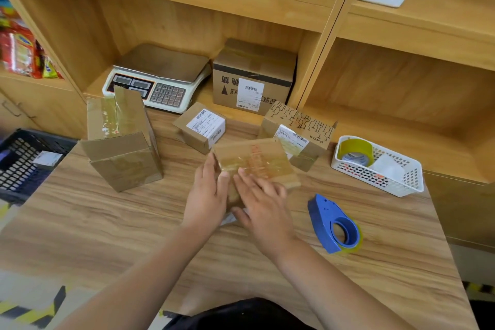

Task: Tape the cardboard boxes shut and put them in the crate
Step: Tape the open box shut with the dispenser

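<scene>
One tape dispenser [334, 225] near right hand [263, 203]; crate [16, 169] far left.

Not much legible here tbh. The patterned box [300, 126] on the right has what looks like "D40A" printed on its side. The scale [158, 80] keypad shows digits; 1, 2, 3 are clear-ish. The far box [254, 75] on the shelf carries big black Chinese characters, upside down. The white barcode labels [206, 123] and the red print on the near box [257, 161] are too blurry.

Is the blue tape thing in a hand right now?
No, the blue tape dispenser lies by itself on the table, while the left hand and right hand both rest on a cardboard box.
</scene>
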Action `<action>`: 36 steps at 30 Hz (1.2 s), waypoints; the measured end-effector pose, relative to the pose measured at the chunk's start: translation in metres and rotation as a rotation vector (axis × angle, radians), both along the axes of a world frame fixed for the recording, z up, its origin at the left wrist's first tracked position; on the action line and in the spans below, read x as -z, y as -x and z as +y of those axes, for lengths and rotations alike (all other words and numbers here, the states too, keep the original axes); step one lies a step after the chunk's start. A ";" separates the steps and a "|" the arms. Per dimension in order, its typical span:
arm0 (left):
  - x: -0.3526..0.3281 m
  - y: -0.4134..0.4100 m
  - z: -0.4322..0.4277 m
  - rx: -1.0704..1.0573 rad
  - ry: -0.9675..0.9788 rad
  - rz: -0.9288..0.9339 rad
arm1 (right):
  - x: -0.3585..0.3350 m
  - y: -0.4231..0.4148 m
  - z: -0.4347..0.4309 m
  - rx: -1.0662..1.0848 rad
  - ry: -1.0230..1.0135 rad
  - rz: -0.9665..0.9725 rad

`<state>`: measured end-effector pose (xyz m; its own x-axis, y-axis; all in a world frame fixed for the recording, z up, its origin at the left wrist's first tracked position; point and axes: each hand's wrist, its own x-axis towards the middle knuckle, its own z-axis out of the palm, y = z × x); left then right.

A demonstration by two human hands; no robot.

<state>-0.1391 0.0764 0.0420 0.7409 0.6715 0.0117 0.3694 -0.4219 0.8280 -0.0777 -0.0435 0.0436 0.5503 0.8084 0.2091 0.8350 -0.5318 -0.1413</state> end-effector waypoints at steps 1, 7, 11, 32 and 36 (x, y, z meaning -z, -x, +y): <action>0.001 -0.002 0.003 -0.016 0.009 0.011 | 0.000 0.003 0.002 -0.022 0.026 0.007; 0.008 -0.006 0.014 0.019 -0.027 0.137 | 0.010 0.006 0.004 -0.039 0.128 0.027; 0.009 -0.006 0.014 0.008 -0.188 0.214 | 0.011 -0.003 0.001 -0.033 0.169 -0.027; 0.016 -0.008 -0.008 0.316 -0.895 0.215 | 0.003 -0.038 -0.020 0.121 0.274 -0.103; 0.019 -0.009 -0.007 0.319 -0.949 0.282 | -0.008 -0.046 -0.012 0.066 0.356 -0.116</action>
<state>-0.1303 0.0690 0.0231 0.9404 0.2490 0.2316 0.2547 -0.9670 0.0055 -0.0316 -0.0552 0.0515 0.5928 0.8052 -0.0143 0.7968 -0.5839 0.1557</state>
